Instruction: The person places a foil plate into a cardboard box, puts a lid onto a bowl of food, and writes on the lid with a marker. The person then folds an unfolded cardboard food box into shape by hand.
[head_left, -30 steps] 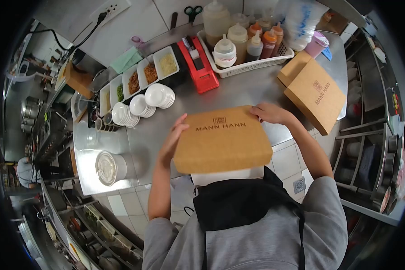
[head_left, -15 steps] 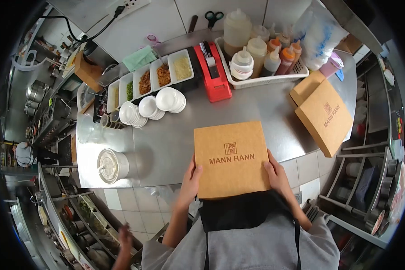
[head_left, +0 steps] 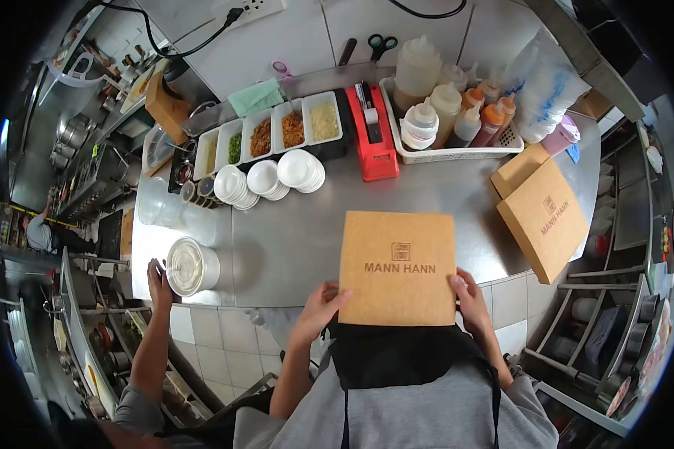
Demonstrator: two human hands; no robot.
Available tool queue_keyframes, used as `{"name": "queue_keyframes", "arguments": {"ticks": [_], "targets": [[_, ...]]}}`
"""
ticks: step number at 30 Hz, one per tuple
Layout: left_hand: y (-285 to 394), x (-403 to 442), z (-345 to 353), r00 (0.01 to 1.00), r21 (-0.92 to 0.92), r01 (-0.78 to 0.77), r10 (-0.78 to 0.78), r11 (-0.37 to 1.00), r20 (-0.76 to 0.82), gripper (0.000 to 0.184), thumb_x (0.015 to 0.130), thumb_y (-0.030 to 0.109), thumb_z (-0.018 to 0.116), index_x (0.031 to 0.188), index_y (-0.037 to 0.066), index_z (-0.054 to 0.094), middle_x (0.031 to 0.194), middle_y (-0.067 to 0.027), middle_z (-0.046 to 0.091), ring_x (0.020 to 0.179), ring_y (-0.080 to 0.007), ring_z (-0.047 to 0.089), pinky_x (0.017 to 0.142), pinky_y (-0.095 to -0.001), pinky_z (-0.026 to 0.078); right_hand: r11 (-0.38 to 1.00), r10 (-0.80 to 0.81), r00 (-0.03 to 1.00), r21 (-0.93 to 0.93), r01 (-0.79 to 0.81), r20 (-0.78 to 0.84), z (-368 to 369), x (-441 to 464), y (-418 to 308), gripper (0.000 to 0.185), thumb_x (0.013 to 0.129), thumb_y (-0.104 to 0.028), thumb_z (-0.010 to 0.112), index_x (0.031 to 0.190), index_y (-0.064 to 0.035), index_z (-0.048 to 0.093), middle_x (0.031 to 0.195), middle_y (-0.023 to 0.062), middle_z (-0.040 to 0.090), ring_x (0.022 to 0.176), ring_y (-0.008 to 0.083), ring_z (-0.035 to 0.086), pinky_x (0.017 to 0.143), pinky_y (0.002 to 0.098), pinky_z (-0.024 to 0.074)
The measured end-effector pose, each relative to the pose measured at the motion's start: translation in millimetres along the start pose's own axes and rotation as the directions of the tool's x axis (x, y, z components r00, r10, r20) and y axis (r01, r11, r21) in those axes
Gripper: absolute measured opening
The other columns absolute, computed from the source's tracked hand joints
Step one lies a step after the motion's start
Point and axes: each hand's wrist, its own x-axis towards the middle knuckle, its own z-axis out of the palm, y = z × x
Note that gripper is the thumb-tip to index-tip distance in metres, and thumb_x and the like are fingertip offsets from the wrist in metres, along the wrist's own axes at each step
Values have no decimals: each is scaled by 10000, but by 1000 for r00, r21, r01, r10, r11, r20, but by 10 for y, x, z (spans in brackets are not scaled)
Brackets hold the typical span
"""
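Note:
A brown cardboard takeout box point(head_left: 397, 295), printed "MANN HANN", sits lid up at the near edge of the steel counter, against the black apron. On its left side is my left hand point(head_left: 320, 313), thumb at the edge and fingers bent. My right hand point(head_left: 472, 301) grips the opposite side, with its thumb along the edge. The undersides of both hands are hidden. Farther right, a second printed box point(head_left: 544, 217) leans on another brown carton point(head_left: 515, 170).
Another person's hand point(head_left: 159, 286) is beside a lidded white tub point(head_left: 192, 267) at left. Behind stand stacked white bowls point(head_left: 299, 169), trays of toppings point(head_left: 293, 129), a red tape dispenser point(head_left: 377, 153) and a white basket point(head_left: 457, 155) of sauce bottles.
The view has shifted, so the counter items appear farther right. My hands stay at the box's sides, the left one's fingers more bent. The other person's hand has come up to the white tub.

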Motion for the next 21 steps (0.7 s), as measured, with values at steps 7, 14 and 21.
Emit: {"name": "queue_keyframes", "arguments": {"ticks": [7,14,21], "targets": [[116,-23,-34,975,218,210,-222,953,31,486,829,420,615,975,-41,567,871,-51,586,779,-112,551,653,-224,447,994,33,990,96,-47,135,-113,-243,100,558,866,-261,599,1281,23,357,997,157,616,889,169,609,751,263,491],[87,464,217,999,53,24,-26,998,31,412,860,336,593,991,-54,566,921,-77,595,828,-141,567,704,-266,484,883,-32,986,458,105,-164,-80,-1,222,449,834,-242,635,1155,-3,432,1002,132,591,893,195,604,748,301,509],[135,680,538,999,-67,-19,22,998,41,431,863,328,588,979,-86,554,940,-138,608,827,-188,612,744,-282,509,878,11,961,463,124,-277,-178,45,79,411,826,-260,647,1096,-21,450,966,113,595,850,163,606,626,288,530]]}}
